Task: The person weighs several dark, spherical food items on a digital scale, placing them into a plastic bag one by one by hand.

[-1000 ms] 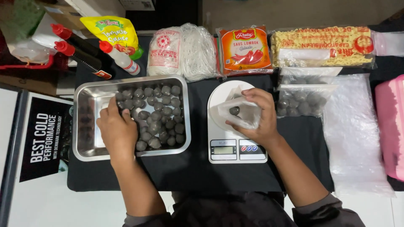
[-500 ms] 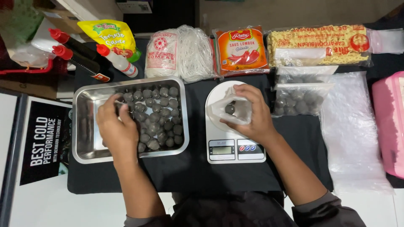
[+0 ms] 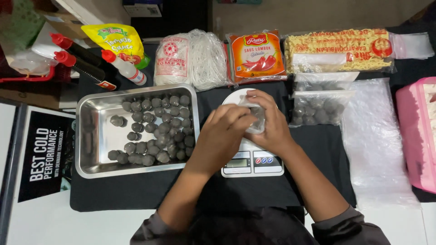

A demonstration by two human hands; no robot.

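Note:
Both hands meet over a white kitchen scale [image 3: 252, 162]. My right hand [image 3: 268, 124] holds a small clear plastic bag [image 3: 257, 119] with a few grey meatballs in it above the scale's platform. My left hand [image 3: 222, 136] is at the bag's mouth, fingers bunched; whether it still holds a meatball is hidden. To the left a steel tray [image 3: 93, 136] holds several grey meatballs [image 3: 159, 127], mostly in its right half.
Two filled clear bags of meatballs [image 3: 320, 109] lie right of the scale, beside a stack of empty plastic bags [image 3: 377, 140] and a pink container [image 3: 415, 131]. Along the back: sauce bottles [image 3: 81, 61], yellow sauce pouch [image 3: 119, 43], white noodles [image 3: 190, 59], orange sauce pack [image 3: 256, 56], yellow noodles [image 3: 338, 50].
My left hand has left the steel tray and moved right to the bag over the scale. The right hand has kept hold of the bag.

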